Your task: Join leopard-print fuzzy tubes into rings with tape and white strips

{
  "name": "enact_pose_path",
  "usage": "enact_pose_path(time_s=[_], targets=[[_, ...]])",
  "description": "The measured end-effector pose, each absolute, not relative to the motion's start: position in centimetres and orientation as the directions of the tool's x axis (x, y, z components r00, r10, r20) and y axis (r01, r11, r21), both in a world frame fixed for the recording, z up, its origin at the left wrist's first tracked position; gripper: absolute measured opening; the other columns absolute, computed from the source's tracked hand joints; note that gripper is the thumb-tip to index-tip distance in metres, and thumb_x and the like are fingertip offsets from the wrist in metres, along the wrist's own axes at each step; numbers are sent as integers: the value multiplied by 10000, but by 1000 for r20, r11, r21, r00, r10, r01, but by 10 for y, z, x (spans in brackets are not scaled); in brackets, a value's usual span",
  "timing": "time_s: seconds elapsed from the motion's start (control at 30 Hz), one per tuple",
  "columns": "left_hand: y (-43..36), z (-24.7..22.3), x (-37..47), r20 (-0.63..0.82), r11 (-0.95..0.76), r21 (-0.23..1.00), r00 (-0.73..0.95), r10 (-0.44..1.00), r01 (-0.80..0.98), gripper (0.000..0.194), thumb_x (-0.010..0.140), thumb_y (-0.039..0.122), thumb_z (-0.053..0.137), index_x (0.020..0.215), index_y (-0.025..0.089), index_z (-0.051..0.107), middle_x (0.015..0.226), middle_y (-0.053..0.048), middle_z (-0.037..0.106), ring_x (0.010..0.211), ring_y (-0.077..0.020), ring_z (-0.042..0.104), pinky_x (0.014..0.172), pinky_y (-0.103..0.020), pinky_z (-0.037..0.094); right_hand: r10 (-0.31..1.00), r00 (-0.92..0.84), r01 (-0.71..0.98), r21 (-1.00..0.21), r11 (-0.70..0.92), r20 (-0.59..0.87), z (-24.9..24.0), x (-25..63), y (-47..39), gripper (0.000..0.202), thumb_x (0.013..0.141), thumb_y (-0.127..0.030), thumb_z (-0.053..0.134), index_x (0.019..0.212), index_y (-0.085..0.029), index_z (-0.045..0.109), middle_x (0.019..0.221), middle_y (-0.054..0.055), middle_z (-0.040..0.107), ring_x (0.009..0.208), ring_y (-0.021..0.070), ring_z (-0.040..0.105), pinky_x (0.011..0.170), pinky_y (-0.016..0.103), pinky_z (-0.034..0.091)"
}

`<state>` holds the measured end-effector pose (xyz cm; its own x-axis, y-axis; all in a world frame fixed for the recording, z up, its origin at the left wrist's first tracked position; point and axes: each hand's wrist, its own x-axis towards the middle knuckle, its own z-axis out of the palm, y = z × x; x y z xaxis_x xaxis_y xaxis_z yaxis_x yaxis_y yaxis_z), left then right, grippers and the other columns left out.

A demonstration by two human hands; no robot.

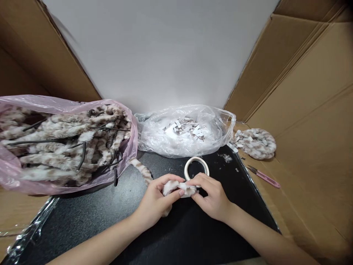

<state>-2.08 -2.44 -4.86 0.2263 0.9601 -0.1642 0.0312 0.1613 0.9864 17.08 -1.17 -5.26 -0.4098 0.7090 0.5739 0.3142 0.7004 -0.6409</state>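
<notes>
Seemingly to steady it, the left hand and right hand pinch the furry strip over the black table, inside its right edge, the tape roll close for reach.

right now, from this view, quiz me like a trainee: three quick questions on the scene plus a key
1. Multiple choice: what do the left hand and the right hand both hold?
a) a plastic bottle
b) a furry piece
c) a pair of snips
2. True or false: the roll of tape lies on the black tabletop, just beyond the hands.
3. Fill in the blank: the big bag at the left, full of furry lengths, is coloured ____.

Key: 1 b; 2 true; 3 pink
</notes>
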Motion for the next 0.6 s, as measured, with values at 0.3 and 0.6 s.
enact_pose_path(time_s=[0.3, 0.6], targets=[[-19, -49, -33, 345, -476, 739, 340, 875, 476, 120, 806, 135, 618, 887, 198, 680, 685, 7, 649, 629, -138, 564, 604, -241, 395, 927, -371, 163, -987, 4, -58, -40, 165, -16, 84, 815, -251, 670, 784, -174, 660, 718, 3, 648, 694, 144, 596, 659, 248, 457], [-13, -32, -36, 203, -683, 490, 691, 694, 541, 128, 942, 259, 477, 880, 195, 569, 809, -17, 635, 748, -184, 528, 725, -320, 334, 843, -444, 61, -949, -310, -304, -40, 163, -16, 274, 708, -366, 785, 736, -137, 637, 687, 7, 638, 634, 121, 557, 613, 244, 419]])
